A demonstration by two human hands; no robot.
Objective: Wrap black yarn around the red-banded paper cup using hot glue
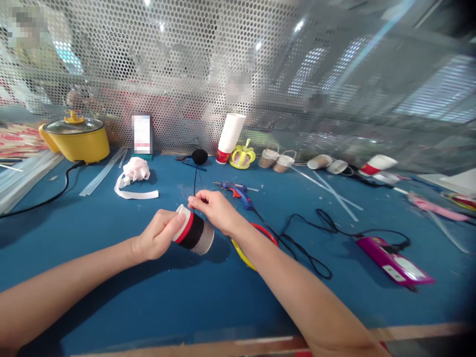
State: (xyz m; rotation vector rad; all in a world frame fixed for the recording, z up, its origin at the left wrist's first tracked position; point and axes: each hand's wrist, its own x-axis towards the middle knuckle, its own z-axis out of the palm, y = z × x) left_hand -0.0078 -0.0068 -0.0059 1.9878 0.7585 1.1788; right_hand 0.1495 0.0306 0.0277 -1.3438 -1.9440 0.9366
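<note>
Paper is what your left hand (154, 240) holds: a cup (194, 231) lying on its side just above the blue table (111, 277), with your fingers curled around its rim end. The cup's long way points to the right and a bit down. Black yarn (195, 184) is wrapped round its middle and runs up to a black ball (200, 156) at the back. Your right hand (213, 210) is just above the cup, fingertips pinching that yarn where it meets the cup.
</note>
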